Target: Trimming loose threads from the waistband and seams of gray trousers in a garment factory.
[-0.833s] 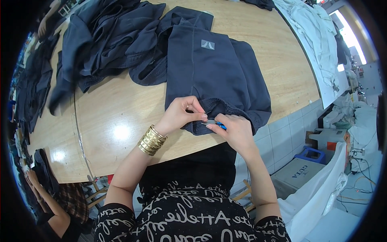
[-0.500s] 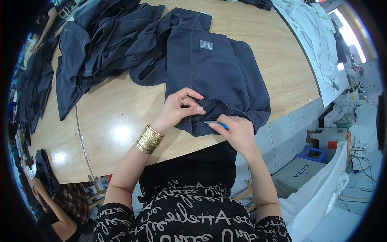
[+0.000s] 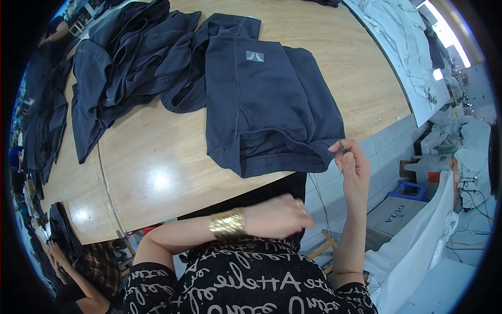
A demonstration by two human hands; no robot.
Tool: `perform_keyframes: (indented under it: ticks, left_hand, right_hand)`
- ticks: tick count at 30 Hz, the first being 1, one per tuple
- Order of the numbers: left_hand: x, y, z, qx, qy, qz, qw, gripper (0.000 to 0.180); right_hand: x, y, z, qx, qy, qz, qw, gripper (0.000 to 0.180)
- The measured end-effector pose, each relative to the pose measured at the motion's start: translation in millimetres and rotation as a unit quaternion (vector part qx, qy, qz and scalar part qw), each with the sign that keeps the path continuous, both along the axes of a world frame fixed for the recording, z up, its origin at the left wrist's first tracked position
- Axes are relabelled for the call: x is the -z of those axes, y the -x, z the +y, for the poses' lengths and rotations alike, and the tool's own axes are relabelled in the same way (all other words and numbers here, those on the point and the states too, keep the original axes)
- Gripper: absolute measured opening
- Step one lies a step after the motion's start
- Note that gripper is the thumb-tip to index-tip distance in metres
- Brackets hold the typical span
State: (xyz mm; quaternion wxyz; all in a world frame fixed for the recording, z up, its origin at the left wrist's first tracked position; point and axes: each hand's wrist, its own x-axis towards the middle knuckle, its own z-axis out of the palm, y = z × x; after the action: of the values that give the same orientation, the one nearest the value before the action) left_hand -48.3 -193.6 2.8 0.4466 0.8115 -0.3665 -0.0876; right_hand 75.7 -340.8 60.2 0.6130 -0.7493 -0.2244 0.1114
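A dark navy garment (image 3: 266,94), likely trousers or shorts, lies on the table with a grey patch near its far end. Its gathered, elastic-looking opening (image 3: 280,152) faces me and gapes at the table's front edge. Just beside the opening's right corner is my right hand (image 3: 355,165), closed on small thread snips (image 3: 341,145); their thin dark tip sticks up past the fingers, and the rest is hidden. My left hand (image 3: 280,215), a gold bracelet on its wrist, is off the cloth in front of my body. Motion blurs its fingers.
More dark garments (image 3: 130,63) are heaped on the wooden table (image 3: 157,141) to the left. White cloth (image 3: 392,47) lies at the far right. Boxes (image 3: 395,212) and a blue plastic stool (image 3: 408,190) stand on the floor at right. Another person's arm (image 3: 78,280) shows at lower left.
My left hand has let go of the garment's opening and swung back toward my body. My right hand has moved right with the snips. The opening now spreads wider, without fingers in it.
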Motion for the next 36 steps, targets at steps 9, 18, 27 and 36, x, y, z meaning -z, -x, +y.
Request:
perform_keyframes:
  ticks: [9, 18, 27, 36]
  left_hand:
    - [5.9, -5.3, 84.9, -0.387, -0.162, -0.09, 0.903, 0.04]
    - [-6.0, -23.1, 99.3, -0.372, -0.028, 0.108, 0.922, 0.019]
    - [-28.7, -23.7, 100.8, -0.335, 0.184, 0.233, 0.894, 0.014]
    - [-27.3, -25.4, 101.5, -0.326, 0.199, 0.233, 0.894, 0.013]
  right_hand:
    - [55.6, 42.4, 36.2, -0.009, 0.114, 0.081, 0.99, 0.011]
    - [43.4, 33.6, 52.3, -0.007, 0.078, -0.024, 0.997, 0.023]
    - [3.0, 11.9, 41.4, -0.056, 0.259, -0.308, 0.914, 0.028]
    - [-1.7, 10.0, 41.9, -0.062, 0.268, -0.313, 0.909, 0.024]
